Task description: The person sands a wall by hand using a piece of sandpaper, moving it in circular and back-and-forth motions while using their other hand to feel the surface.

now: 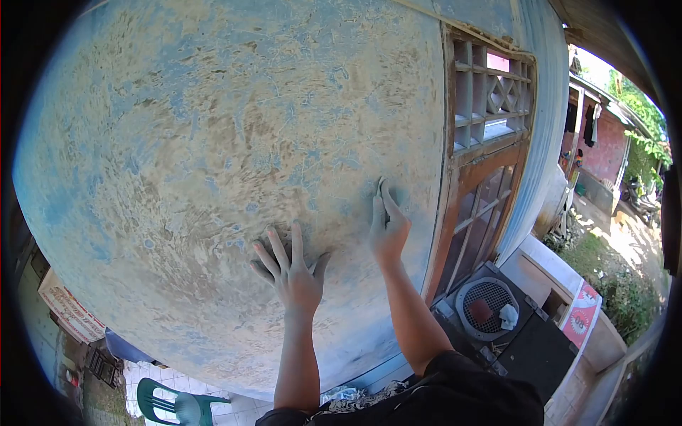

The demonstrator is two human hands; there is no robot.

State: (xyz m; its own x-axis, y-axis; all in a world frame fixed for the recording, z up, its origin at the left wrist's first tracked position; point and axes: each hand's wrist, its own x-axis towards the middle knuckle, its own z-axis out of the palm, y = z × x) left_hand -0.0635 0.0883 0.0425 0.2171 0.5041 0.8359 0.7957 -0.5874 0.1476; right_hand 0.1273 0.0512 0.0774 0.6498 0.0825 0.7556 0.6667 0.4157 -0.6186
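A wall (213,128) with worn, patchy blue paint and a beige, scraped-looking surface fills most of the view. My left hand (295,277) lies against its lower middle, fingers spread and dusted grey. Further right and a bit higher, my right hand (389,227) is at the wall with its fingers drawn together. What it grips, if anything, is hidden by the fingers. Right of that hand runs the wooden frame of a window (472,184) with a lattice vent on top.
Below the window stands a black speaker box (533,358) with a round grille (487,305), a reddish piece and a crumpled white one lying on it. A green plastic chair (188,408) is at lower left, near a cardboard box (71,305). Outside at right are plants (625,298) and a pink-walled house (604,149).
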